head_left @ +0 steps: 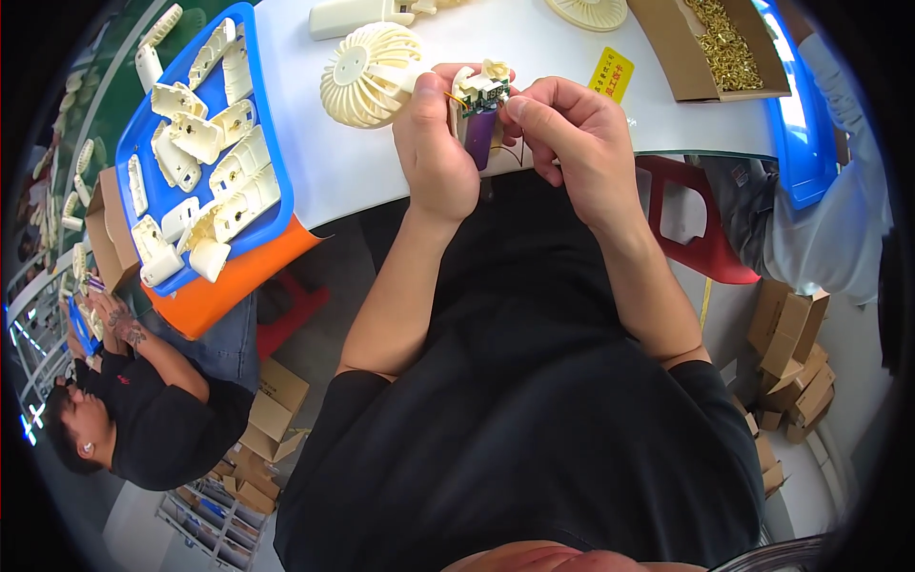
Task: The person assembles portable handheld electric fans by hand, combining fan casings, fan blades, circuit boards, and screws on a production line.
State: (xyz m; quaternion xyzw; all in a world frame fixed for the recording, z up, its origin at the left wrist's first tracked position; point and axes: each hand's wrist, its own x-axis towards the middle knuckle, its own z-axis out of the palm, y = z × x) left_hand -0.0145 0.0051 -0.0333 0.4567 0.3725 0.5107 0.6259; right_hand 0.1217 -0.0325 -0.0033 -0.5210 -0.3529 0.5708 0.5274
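My left hand [434,157] is closed around the opened handle of a cream handheld fan. The slatted round fan head [367,78] sticks out to the left above the white table. Inside the handle I see a green circuit board [488,91] and a purple cylindrical battery [479,139], with thin wires near them. The fingertips of my right hand [583,143] are pinched together at the board's right edge. What they grip there is too small to make out; a thin dark wire [521,148] hangs just below.
At left, a blue tray [284,181] holds several cream shell halves, above an orange sheet [233,286]. A cardboard box [667,48] of brass-coloured screws [724,52] and a yellow label [611,74] lie at right. Co-workers sit on both sides. Red stools [696,229] stand below the table.
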